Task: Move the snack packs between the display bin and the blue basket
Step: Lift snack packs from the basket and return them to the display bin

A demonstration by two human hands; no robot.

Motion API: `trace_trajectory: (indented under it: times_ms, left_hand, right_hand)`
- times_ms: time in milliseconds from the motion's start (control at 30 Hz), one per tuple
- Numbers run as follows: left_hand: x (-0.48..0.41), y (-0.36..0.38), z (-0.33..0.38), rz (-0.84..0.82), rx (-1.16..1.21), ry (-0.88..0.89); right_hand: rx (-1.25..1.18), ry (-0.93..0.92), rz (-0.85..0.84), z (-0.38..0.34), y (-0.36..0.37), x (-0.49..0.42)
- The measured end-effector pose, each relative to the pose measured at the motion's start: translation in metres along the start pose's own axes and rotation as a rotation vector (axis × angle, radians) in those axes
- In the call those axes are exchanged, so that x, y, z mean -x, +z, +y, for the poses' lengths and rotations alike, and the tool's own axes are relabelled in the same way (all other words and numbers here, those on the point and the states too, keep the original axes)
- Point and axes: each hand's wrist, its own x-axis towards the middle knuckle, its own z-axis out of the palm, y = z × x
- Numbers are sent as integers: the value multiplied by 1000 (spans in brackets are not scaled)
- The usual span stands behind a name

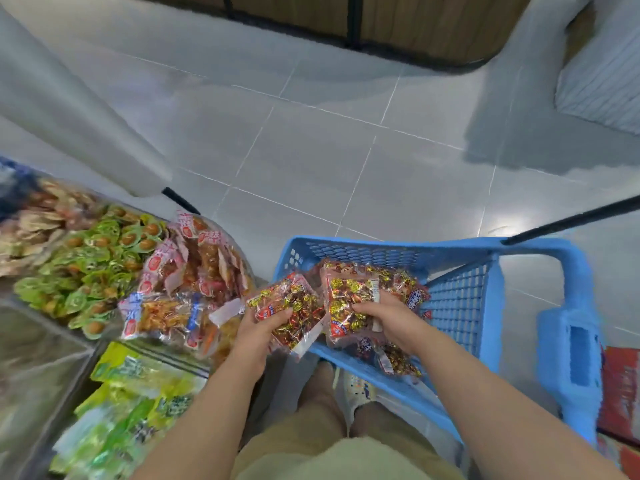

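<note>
A blue plastic basket (460,296) stands on the floor at the lower right and holds several clear snack packs of red and gold sweets (398,362). My left hand (258,329) grips one such pack (291,308) above the basket's left rim, between the basket and the display bin (41,344). My right hand (386,318) grips a second pack (349,306) inside the basket, thumb across its front. The display bin on the left is heaped with pink and red snack packs (194,268).
Green egg-shaped snacks (93,268) and green-yellow packs (135,386) fill other sections of the bin. A black basket handle (571,220) juts up at the right. Red packaging (620,393) lies at the far right. My legs and a shoe (358,389) stand beside the basket on grey tiles.
</note>
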Motion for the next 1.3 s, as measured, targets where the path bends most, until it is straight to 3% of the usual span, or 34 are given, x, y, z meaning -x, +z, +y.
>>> trace_trajectory:
  times_ms: [200,367,533,800,967,1033,1100,1167,1300]
  left_hand:
    - [60,-57,-11,158,118,97]
    - [104,-111,-22,313,37,171]
    - [153,-175,-48,446,154,154]
    - [221,-310,-97,613,521,278]
    - [255,-391,-115,697,555,369]
    - [264,-418,-117,701,561,388]
    - [269,-440,-115,686,553,414]
    - [272,-454,-109,681,543,407]
    - [278,-469,-86,496,702,432]
  right_hand:
    - [89,-52,-159,-14,61,18]
    - [191,-128,-277,-21,137,37]
    - [302,-93,-339,-9,204,48]
    - [376,0,-484,31,337,71]
    - [314,-28,-603,57,417,89]
    - [334,-131,-590,61,445,99]
    - [454,-351,-487,61,466,105]
    - [579,-677,-440,59,485,121]
    - [848,-1334,-605,60,522,153]
